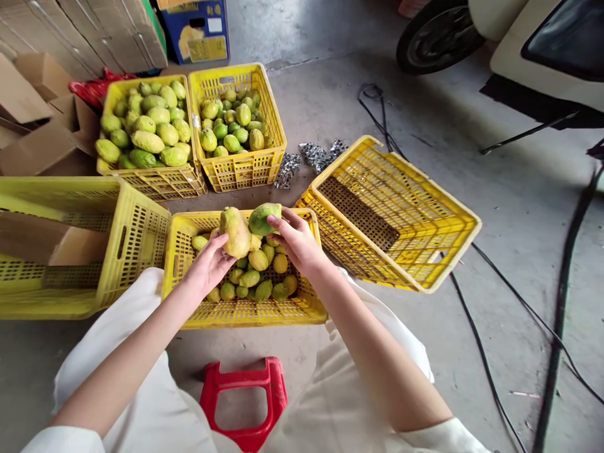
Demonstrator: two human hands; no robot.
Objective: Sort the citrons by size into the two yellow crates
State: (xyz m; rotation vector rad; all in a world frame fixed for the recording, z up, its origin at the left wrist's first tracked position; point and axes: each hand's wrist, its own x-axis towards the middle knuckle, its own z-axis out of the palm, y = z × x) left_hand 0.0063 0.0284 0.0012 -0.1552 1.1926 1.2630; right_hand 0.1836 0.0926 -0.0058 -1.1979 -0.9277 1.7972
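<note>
Two fruits held above the near crate (245, 311)
Left hand (210, 261) grips a yellow fruit (234, 231), blotchy; right hand (297, 239) grips a green fruit (263, 217) at its 3 o'clock; the blue box (198, 28) lettering is unreadable

You are in a garage-like packing or storage space for fruit. Bare concrete floor (425, 327) runs across the frame; yellow plastic crates (238, 167) of green-yellow fruit (148, 141) sit at upper left, beside stacked cardboard boxes (28, 100). A scooter wheel (436, 34) shows at the top right, and black cables (486, 371) trail along the right.
</note>
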